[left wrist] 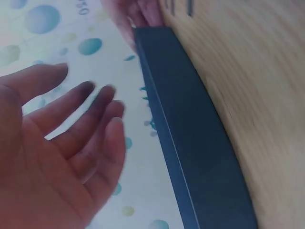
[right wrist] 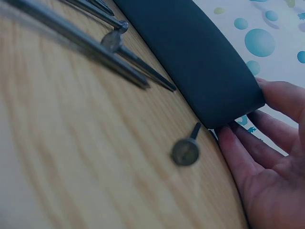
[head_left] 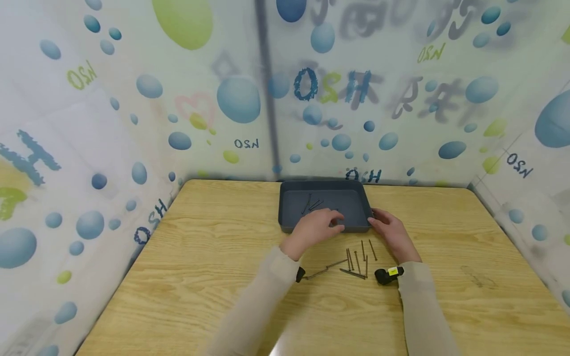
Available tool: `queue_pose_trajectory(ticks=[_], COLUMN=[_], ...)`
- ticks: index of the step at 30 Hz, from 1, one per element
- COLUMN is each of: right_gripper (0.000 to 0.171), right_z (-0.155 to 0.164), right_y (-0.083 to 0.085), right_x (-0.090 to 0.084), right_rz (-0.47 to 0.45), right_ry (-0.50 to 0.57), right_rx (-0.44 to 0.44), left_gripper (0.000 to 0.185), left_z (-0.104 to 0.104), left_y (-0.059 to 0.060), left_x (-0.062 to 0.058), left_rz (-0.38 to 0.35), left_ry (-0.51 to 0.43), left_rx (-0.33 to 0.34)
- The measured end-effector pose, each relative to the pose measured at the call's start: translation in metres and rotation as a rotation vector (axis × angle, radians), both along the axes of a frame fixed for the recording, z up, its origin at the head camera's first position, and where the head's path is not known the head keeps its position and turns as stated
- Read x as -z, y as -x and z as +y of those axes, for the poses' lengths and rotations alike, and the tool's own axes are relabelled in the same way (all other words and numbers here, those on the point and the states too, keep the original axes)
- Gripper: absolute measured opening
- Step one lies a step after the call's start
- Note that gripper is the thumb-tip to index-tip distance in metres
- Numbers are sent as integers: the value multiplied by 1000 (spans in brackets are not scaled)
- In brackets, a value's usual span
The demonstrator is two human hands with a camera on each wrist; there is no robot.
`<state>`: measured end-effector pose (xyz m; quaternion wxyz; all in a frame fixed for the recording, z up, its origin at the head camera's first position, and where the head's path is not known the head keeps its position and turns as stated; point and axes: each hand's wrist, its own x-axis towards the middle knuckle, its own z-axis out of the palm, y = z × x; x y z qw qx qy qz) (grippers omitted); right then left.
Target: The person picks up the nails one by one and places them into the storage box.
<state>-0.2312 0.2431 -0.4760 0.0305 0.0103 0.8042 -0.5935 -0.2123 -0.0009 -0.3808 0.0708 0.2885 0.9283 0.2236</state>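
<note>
A dark grey rectangular tray stands at the far side of the table, with several nails inside. Over its front edge hovers my left hand, fingers loosely bent and apart; the left wrist view shows nothing in the palm. My right hand holds the tray's front right corner, its thumb at the rim and its fingers against the side. On the table in front of the tray lie several loose nails. In the right wrist view one nail lies near the held corner, its head towards the camera.
The wooden table ends at a patterned wall covering just behind the tray, and more covering rises at both sides. Two nails lie close to the left wrist. A black wrist camera sits at the right cuff.
</note>
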Motion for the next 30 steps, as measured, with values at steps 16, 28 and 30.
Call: queue_pose_trajectory(ticks=[16, 28, 30], right_gripper=[61, 61, 61], right_z=[2, 0, 1], right_y=[1, 1, 0], right_x=[0, -1, 0], right_rz=[-15, -22, -22], right_ry=[21, 20, 26], right_rx=[16, 13, 5], left_gripper=[33, 33, 37], left_z=[4, 8, 9], left_y=[-22, -33, -35], left_x=[19, 29, 30], left_rz=[-106, -90, -77], left_ry=[8, 41, 71], left_rx=[-26, -2, 21])
